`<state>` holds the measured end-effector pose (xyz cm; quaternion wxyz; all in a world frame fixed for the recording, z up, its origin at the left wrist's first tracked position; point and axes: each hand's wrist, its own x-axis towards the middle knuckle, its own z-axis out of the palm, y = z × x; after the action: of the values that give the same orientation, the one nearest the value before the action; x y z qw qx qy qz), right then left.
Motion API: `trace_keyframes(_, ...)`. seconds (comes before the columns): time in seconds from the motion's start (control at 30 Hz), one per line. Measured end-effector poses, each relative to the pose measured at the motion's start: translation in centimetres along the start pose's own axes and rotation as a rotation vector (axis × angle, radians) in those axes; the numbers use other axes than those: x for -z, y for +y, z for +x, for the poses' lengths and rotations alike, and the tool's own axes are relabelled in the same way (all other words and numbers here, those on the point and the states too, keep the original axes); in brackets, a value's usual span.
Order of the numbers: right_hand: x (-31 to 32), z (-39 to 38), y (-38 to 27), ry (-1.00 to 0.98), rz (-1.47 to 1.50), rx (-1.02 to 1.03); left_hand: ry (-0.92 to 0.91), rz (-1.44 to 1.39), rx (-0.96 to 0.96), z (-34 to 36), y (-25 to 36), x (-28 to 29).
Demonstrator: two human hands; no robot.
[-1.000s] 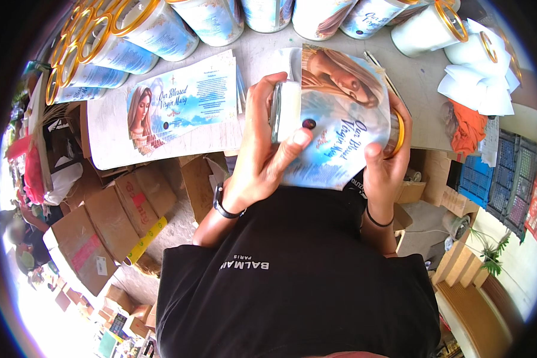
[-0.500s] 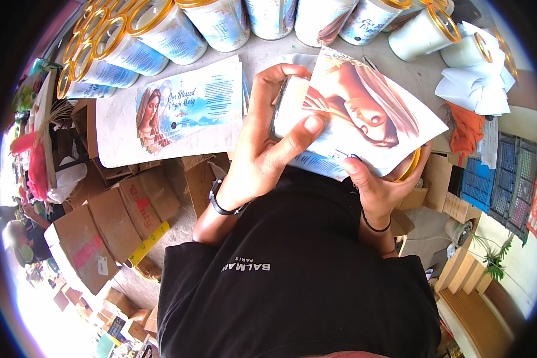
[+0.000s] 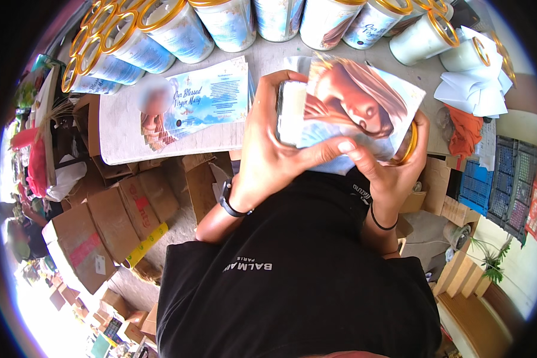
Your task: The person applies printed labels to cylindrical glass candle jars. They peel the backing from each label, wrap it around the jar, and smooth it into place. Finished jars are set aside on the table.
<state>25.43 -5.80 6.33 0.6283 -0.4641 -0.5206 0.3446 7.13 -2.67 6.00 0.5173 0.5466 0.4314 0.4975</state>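
Working remotely, I'm holding the gold-rimmed jar [image 3: 290,113] sideways by the table's [image 3: 191,148] near edge, left hand [image 3: 268,131] and right hand [image 3: 394,170] each half-closed around an end, thumbs meeting at the printed label [image 3: 361,107], which I'm judging wants squaring and smoothing outward.

jars [image 3: 230,27] stand in an arc along the far side of the table [image 3: 118,140]. nearer, at its left, printed labels [image 3: 212,98] lie overlapping. right of them, a glass jar [image 3: 290,116] lies sideways between the left hand [image 3: 268,140] and the right hand [image 3: 394,179], a label sheet [image 3: 358,101] over it. papers [image 3: 471,90] sit at the table's right end, a cloth [image 3: 464,132] just nearer, plastic crates [image 3: 500,179] farther right. cardboard boxes [image 3: 92,230] stand lower left.
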Motion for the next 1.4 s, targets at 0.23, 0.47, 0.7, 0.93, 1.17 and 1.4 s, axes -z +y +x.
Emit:
trace_keyframes(0.23,-0.6,0.7,-0.4,0.139,0.132,-0.135,0.076,0.31,-0.334,-0.2,-0.7,-0.3)
trace_keyframes(0.47,-1.1,1.0,-0.7,0.13,-0.738,0.819,0.208,0.092,-0.09,-1.0,0.5,-0.6)
trace_keyframes(0.7,-2.8,0.4,0.0,-0.057,-0.772,0.873,0.291,0.326,-0.52,0.3,0.2,0.7)
trace_keyframes(0.93,-3.6,2.0,-0.7,-0.092,-0.698,0.808,0.177,0.503,-0.776,0.6,0.4,1.7)
trace_keyframes(1.17,-2.7,3.6,-3.4,-0.468,-0.502,0.368,0.052,0.507,-0.821,0.4,1.3,1.8)
trace_keyframes(1.4,0.7,4.9,-4.7,-0.296,-0.518,0.286,0.154,0.162,-0.754,0.8,-1.5,1.3)
